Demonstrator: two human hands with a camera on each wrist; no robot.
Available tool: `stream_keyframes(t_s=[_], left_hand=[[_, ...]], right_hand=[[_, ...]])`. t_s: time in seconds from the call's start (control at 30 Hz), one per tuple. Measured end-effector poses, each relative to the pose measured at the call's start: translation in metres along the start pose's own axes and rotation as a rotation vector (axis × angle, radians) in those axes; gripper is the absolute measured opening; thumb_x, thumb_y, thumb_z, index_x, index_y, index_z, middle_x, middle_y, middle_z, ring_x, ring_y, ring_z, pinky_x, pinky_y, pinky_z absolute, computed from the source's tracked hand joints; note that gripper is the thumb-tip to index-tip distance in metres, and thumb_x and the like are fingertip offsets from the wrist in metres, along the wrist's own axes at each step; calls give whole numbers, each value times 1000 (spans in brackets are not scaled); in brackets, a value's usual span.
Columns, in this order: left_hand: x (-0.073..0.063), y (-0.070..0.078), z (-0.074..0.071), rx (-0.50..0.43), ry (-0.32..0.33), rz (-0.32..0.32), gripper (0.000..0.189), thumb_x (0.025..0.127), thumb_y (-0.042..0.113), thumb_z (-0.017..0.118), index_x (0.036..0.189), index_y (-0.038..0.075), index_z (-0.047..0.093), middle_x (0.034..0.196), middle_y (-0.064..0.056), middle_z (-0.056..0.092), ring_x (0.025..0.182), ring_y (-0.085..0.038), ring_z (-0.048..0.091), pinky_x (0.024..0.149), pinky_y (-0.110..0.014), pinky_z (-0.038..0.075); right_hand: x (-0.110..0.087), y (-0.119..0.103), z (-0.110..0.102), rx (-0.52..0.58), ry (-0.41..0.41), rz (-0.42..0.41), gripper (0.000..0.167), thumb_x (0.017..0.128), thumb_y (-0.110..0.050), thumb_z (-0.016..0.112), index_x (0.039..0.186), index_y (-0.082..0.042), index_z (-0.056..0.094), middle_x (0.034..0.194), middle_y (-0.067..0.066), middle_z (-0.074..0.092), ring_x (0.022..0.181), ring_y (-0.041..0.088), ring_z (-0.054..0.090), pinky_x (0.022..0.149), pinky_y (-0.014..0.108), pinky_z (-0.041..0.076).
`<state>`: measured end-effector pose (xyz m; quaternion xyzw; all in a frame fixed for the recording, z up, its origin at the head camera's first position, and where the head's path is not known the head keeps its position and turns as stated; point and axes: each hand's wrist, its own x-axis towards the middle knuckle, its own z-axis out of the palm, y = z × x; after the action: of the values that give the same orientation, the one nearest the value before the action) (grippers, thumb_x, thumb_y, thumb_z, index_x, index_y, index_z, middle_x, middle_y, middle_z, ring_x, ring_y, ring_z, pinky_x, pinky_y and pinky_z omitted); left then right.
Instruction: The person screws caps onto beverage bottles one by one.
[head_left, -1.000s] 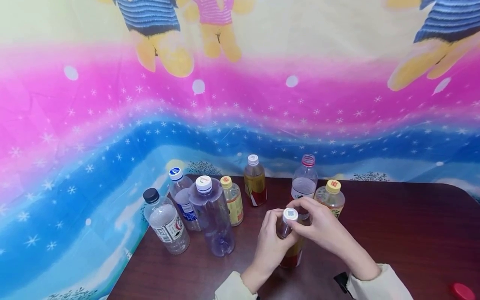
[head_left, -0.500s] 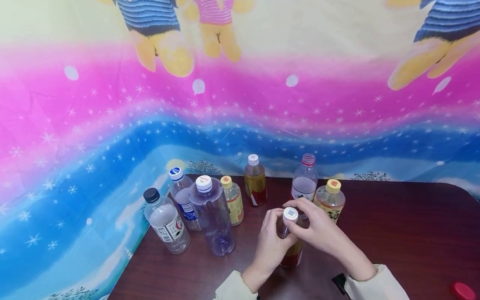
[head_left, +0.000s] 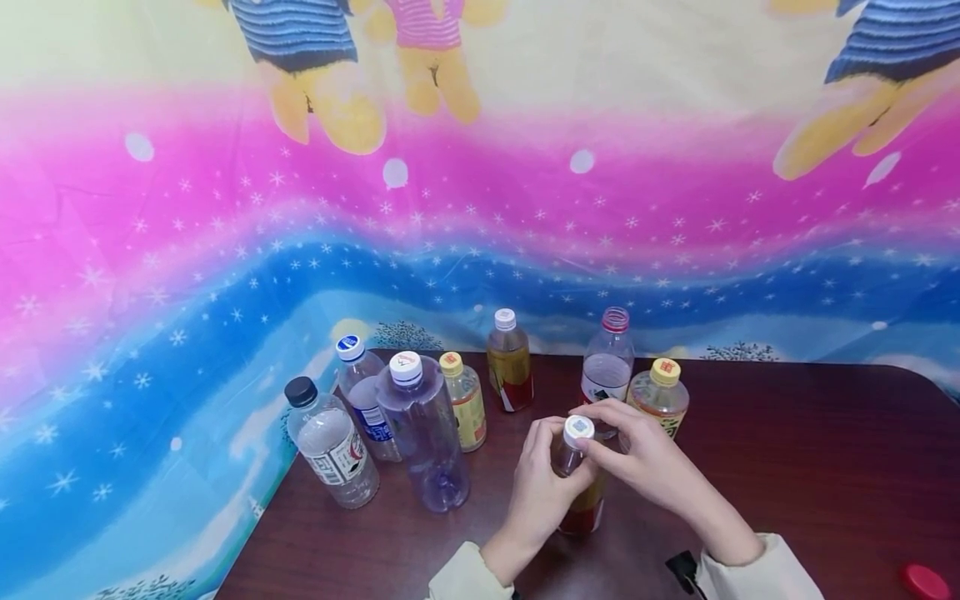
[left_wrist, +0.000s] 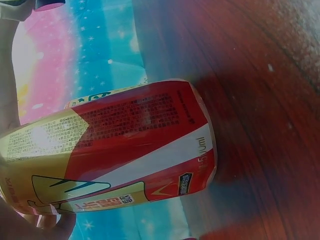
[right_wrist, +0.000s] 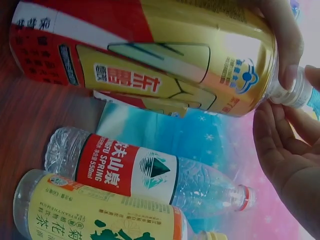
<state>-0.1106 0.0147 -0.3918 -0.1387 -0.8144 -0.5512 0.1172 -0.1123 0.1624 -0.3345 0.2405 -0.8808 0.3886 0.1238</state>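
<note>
A drink bottle with a gold and red label [left_wrist: 135, 145] stands upright on the table in front of me. My left hand [head_left: 527, 500] grips it around its upper part, fingers and thumb curled about the shoulder. On its neck sits a white cap [head_left: 578, 430] with a square code on top. The thumb and fingers of my right hand [head_left: 648, 454] pinch this cap from the side. In the right wrist view the cap [right_wrist: 300, 90] shows at the bottle's mouth, partly hidden by fingers.
Behind my right hand stand an uncapped clear bottle [head_left: 607, 371] and a yellow-capped bottle [head_left: 660, 396]. A gold-and-red bottle [head_left: 510, 367] stands at the back. Several capped bottles, including a tall purple one [head_left: 423, 442], group at left. A red cap [head_left: 925, 582] lies at the right.
My right hand's fingers and thumb shift slightly around the white cap, to the left and then back. The left hand and the bottle hold still.
</note>
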Motion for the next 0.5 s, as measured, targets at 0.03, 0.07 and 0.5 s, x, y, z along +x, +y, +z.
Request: stream_keyframes(t_s=[0.03,0.07,0.5], left_hand=[[0,0,0,0,1,0,39,82,35,73,111,15,55,117,1,57,108,-12,56,91,-28,49],[0,0,0,0,3,2,39,82,35,73,111,15,56,117,1,57,108,-12,56,91,-27,49],[-2,1,2,-11,19,-23,41,82,35,74,113,15,55,115,1,56,107,-13,57,91,-28,50]], right_hand=[[0,-1,0,-1,7,7,24,86,-14,69,110,-11,68,108,1,67,93,-3,56,77,27,52],[0,-2,0,-1,12,17,23,86,-15,69,109,-11,68,108,1,67,92,-2,56,77,27,52],[-1,-12,5,-56,97,74,28,82,-14,74,109,-7,69,99,-1,68,86,1,57,73,25,51]])
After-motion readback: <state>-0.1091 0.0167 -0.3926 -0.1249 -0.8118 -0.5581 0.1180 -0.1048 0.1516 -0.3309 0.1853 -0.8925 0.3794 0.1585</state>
